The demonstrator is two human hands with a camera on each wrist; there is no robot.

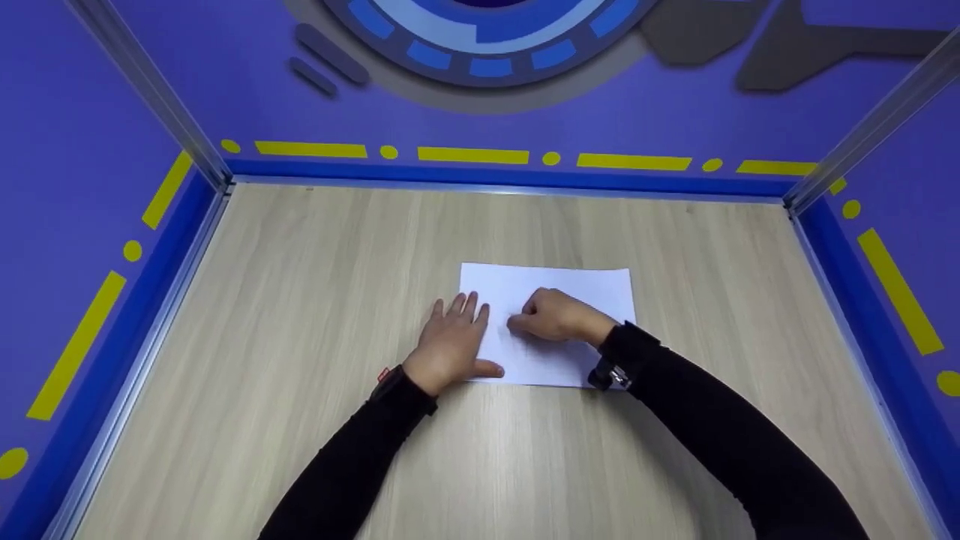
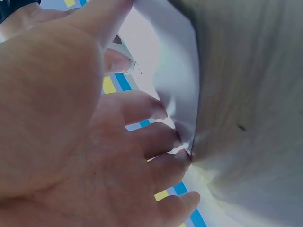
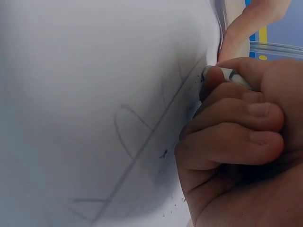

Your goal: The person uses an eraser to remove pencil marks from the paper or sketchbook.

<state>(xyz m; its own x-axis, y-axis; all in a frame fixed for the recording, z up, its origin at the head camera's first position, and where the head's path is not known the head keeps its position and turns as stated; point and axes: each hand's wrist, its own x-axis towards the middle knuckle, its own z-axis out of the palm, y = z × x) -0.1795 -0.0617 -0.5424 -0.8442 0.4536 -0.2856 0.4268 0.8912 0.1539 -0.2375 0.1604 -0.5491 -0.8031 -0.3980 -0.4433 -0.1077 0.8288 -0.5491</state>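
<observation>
A sheet of white paper (image 1: 577, 281) lies on the table, and in the right wrist view it bears a pencil drawing (image 3: 142, 146) of a long line with loops and short strokes. My right hand (image 1: 555, 315) pinches a small white eraser (image 3: 233, 75) against the paper, its fingers curled; most of the eraser is hidden. Dark eraser crumbs (image 3: 164, 153) are scattered beside the line. Spread over the sheet's left edge, my left hand (image 1: 450, 345) rests with straight fingers, its thumb near the lower edge.
The wooden table (image 1: 315, 285) surrounds the sheet. Blue panels (image 1: 465, 127) with yellow marks rise at the back and both sides, framed by metal rails (image 1: 495, 187).
</observation>
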